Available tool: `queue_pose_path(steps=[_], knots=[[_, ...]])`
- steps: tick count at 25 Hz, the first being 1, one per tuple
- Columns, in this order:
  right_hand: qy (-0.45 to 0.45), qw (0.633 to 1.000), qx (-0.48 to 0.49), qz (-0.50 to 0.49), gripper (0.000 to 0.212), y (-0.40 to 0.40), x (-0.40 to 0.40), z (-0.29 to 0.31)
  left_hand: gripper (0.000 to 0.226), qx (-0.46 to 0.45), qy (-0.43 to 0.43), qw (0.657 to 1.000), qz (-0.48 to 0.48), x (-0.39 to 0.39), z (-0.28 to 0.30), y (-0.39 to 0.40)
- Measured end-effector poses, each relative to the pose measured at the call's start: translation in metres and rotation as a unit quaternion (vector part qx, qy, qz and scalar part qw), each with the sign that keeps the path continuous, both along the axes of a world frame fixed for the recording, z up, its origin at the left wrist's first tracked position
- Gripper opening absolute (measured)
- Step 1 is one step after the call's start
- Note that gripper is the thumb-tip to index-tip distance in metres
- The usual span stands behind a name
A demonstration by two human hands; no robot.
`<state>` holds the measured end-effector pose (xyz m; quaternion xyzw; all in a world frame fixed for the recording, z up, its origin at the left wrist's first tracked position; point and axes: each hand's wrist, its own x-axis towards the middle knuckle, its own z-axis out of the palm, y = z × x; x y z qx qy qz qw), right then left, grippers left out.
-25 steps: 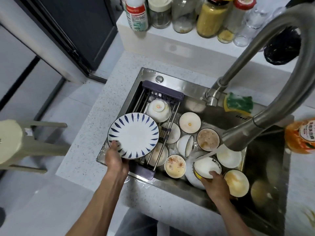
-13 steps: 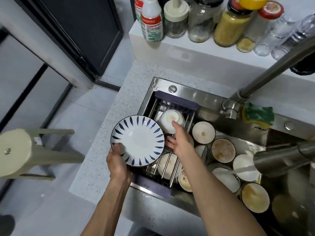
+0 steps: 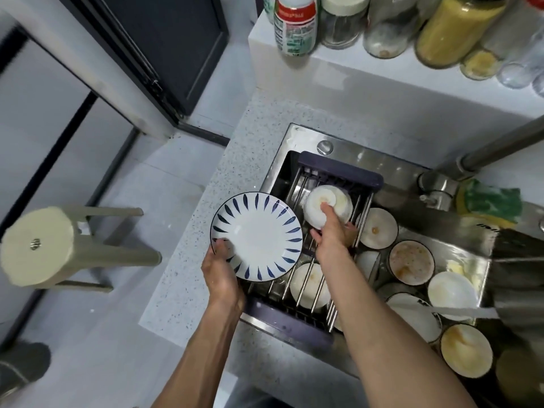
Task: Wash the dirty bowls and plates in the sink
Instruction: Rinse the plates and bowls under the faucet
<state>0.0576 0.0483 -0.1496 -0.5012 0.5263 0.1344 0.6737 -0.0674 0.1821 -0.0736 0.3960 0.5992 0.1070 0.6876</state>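
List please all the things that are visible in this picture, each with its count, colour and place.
plate: one, white with blue strokes, held over the sink's left edge
rack: one, dark with metal bars, across the sink
overturned bowl: one, white, on the rack
dirty bowls: several, white, stained, in the sink
sponge: one, green and yellow, by the tap
jars and bottles: several, on the shelf behind
stool: one, beige, on the floor
left hand: grips the plate
right hand: fingers on the overturned bowl

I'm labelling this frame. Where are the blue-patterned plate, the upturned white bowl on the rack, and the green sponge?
blue-patterned plate (image 3: 259,235): head view, its white centre.
upturned white bowl (image 3: 338,198): head view, its outer wall.
green sponge (image 3: 491,198): head view, its green top face.
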Motion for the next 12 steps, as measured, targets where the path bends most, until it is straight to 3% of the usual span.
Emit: queue_pose_path(steps=[4,8,12], knots=[[-0.100,0.982,-0.125,0.097,0.070,0.004,-0.005,0.013,0.015,0.005,0.006,1.000,0.002,0.005,0.001,-0.003],[-0.141,0.963,-0.150,0.174,0.069,-0.013,-0.027,0.035,0.016,0.022,0.001,1.000,-0.005,0.001,0.007,-0.011],[-0.150,0.937,-0.204,0.241,0.069,-0.079,-0.098,0.070,0.019,0.029,-0.047,0.998,-0.032,-0.008,0.015,-0.029]])
